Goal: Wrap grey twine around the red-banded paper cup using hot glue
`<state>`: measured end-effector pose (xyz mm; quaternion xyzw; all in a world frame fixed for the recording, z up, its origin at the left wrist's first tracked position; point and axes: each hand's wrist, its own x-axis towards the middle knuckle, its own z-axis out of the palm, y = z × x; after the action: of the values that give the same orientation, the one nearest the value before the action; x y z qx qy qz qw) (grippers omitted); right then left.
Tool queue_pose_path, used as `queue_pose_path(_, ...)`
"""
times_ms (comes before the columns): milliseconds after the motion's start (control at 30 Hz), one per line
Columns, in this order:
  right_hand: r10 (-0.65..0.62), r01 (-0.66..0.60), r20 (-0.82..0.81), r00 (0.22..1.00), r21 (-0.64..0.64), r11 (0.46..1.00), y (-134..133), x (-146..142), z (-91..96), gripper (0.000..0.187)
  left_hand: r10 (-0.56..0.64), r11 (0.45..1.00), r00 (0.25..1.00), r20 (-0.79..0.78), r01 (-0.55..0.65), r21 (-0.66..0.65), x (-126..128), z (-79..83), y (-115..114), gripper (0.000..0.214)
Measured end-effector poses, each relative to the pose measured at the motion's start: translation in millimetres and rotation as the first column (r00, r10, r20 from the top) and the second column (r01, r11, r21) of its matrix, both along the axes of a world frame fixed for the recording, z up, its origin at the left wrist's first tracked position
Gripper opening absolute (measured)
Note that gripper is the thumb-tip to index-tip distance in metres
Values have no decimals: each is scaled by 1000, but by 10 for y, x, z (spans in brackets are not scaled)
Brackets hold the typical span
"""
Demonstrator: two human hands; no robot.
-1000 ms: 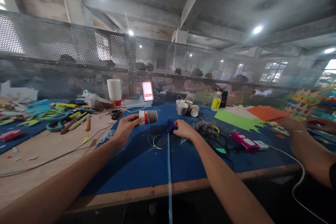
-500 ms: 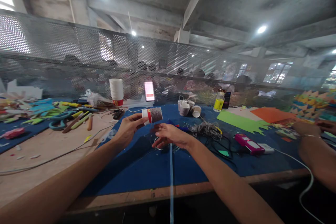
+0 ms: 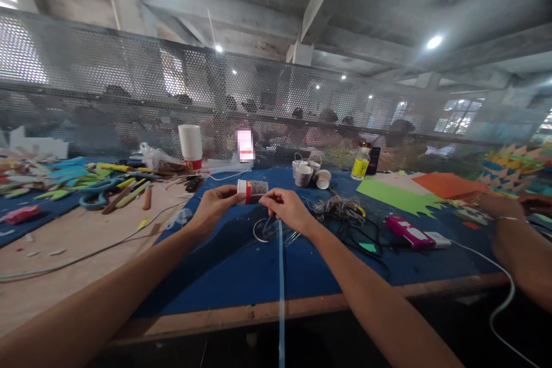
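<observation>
My left hand (image 3: 215,204) grips a small paper cup (image 3: 253,190) with a red band, its body wound with grey thread, held sideways above the blue mat (image 3: 267,267). My right hand (image 3: 284,209) is closed in a pinch right at the cup's wrapped end, apparently on the thin thread. A loop of thin wire or thread (image 3: 267,231) lies on the mat under both hands. A light blue strip (image 3: 280,293) runs from below my right hand down over the table's front edge.
A tangle of grey string (image 3: 338,208) and black cable lies right of my hands. Several small cups (image 3: 308,174), a yellow bottle (image 3: 359,165), a cup stack (image 3: 190,145), a pink device (image 3: 407,232), scissors (image 3: 92,198) and paper sheets (image 3: 399,195) surround them. Another person's arm (image 3: 515,247) works at the right.
My right hand left the dark blue object on the mat, moved left and up, and now pinches at the cup's thread-wound end. The left hand kept the cup, shifting slightly.
</observation>
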<state>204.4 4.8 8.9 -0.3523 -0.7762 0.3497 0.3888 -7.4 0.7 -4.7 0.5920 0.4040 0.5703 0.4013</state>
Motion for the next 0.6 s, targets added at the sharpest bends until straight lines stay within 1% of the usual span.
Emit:
queue_pose_path(33,-63,59,38,997,110,992,-4,3,-4,26,-10,1000,1000,-20,10,6,9,9,-12,28)
queue_pose_path(100,-173,140,83,981,311,940,-15,6,-11,23,-34,999,998,-52,34,11,32,30,-41,26)
queue_pose_path(133,-215,165,88,973,384,908,-21,7,-12,21,-46,999,997,-68,47,7,42,39,-56,25)
queue_pose_path(200,-268,202,75,961,474,857,-28,8,-8,20,-68,998,993,-99,69,1,57,50,-79,24)
queue_pose_path(267,-299,229,57,952,514,827,-31,10,3,21,-90,996,988,-124,90,-4,64,54,-93,23)
queue_pose_path(333,-312,241,45,949,531,812,-32,12,16,23,-114,993,983,-143,114,-11,65,52,-98,22)
queue_pose_path(600,-337,272,27,941,530,803,-32,14,31,20,-174,985,967,-185,174,-17,73,51,-119,22)
